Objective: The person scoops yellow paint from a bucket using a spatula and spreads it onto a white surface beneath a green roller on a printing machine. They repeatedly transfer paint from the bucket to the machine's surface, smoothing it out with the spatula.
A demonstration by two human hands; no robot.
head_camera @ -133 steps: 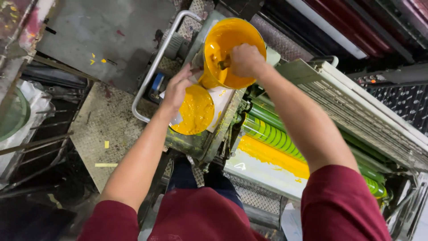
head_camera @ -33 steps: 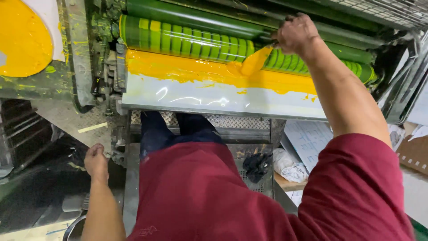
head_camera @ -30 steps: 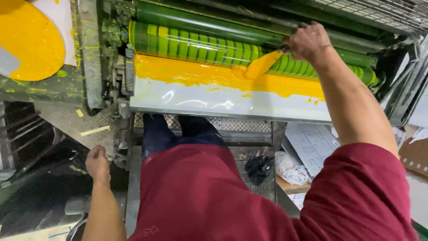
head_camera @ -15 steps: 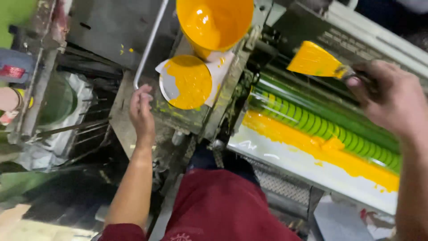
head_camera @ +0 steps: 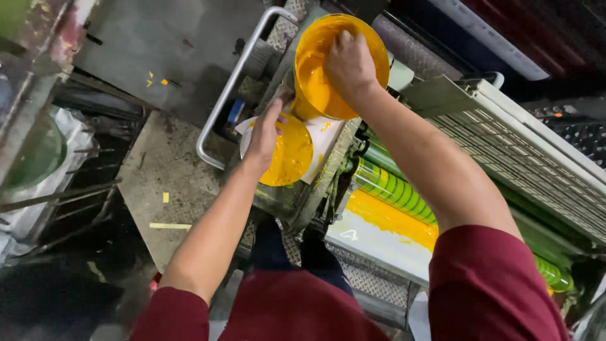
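The right hand (head_camera: 348, 63), earlier holding the ink knife over the rollers (head_camera: 394, 189), now reaches into the tilted yellow ink can (head_camera: 315, 76), grip hidden. The left hand (head_camera: 265, 132) now clasps the can's side above its lid (head_camera: 291, 155).

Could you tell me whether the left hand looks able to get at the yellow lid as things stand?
Probably yes: the left hand already lies over the lid, beside the can, with nothing between them.

Head cam, looks steeply down, close over ink can (head_camera: 315, 76).
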